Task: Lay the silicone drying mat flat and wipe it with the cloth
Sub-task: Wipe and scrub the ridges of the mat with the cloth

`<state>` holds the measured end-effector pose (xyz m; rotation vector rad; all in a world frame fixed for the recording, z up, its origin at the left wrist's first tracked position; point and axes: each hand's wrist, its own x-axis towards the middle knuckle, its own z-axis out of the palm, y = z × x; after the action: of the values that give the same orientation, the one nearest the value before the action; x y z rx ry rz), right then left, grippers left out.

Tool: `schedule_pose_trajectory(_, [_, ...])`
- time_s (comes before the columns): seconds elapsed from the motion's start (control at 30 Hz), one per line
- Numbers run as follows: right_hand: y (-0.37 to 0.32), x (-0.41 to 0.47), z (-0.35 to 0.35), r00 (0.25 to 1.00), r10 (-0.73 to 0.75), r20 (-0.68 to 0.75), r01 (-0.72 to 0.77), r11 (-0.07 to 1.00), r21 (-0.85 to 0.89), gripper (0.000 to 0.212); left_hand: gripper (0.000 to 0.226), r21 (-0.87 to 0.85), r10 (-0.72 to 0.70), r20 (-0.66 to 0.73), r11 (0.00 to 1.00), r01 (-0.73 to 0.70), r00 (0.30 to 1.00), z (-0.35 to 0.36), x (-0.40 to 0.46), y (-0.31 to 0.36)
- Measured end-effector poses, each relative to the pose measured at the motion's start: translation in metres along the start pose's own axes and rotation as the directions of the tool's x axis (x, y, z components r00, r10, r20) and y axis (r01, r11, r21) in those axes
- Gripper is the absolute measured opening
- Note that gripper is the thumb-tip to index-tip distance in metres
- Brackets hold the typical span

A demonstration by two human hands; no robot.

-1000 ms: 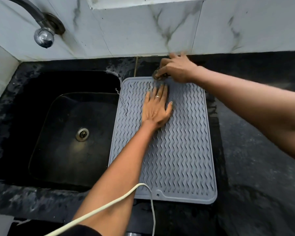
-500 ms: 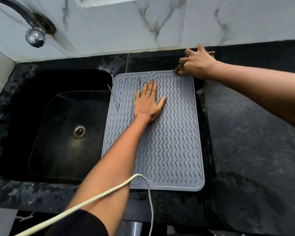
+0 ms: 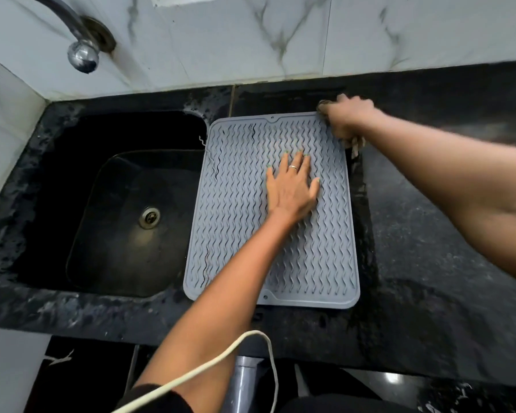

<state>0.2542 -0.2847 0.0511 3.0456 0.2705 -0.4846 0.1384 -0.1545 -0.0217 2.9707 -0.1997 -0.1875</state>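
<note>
The grey silicone drying mat (image 3: 239,204) with wavy ridges lies flat on the black counter, its left edge at the sink's rim. My left hand (image 3: 292,189) presses palm down on the mat's upper middle, fingers spread, a ring on one finger. My right hand (image 3: 347,117) is closed around a brownish cloth (image 3: 355,143) at the mat's far right corner. Most of the cloth is hidden in the fist; a scrap hangs below the hand over the mat's right edge.
A black sink (image 3: 122,210) with a metal drain (image 3: 149,217) lies left of the mat. A chrome tap (image 3: 81,52) sticks out of the marble wall above it. Dark stone counter (image 3: 444,248) stretches right. A white cable (image 3: 221,359) crosses my left forearm.
My right hand with the cloth has moved from the mat's far middle edge rightward to the far right corner and slightly down its right edge. My left hand stays pressed on the mat.
</note>
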Motion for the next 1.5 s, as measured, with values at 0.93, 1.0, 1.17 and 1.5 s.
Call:
schedule_pose_trajectory(0.93, [-0.025, -0.112, -0.004, 0.935, 0.06, 0.351, -0.15, 0.96, 0.238, 0.026, 0.061, 0.065, 0.002, 0.29, 0.998, -0.022, 0.957, -0.026, -0.036, 0.002])
schedule_pose_trajectory(1.0, [-0.025, -0.108, 0.009, 0.994, 0.106, 0.028, -0.109, 0.953, 0.283, 0.029, 0.061, 0.06, 0.012, 0.306, 0.998, -0.031, 0.952, -0.027, -0.045, -0.001])
schedule_pose_trajectory(1.17, [-0.042, -0.117, 0.057, 0.978, 0.184, -0.101, -0.137, 0.923, 0.359, 0.032, 0.061, 0.071, 0.032, 0.297, 0.996, -0.055, 0.954, -0.026, -0.062, -0.007])
schedule_pose_trajectory(1.5, [-0.052, -0.244, 0.093, 0.986, 0.166, 0.028, -0.155, 0.828, 0.539, 0.025, 0.06, 0.055, 0.014, 0.316, 0.998, -0.033, 0.949, -0.028, -0.068, -0.002])
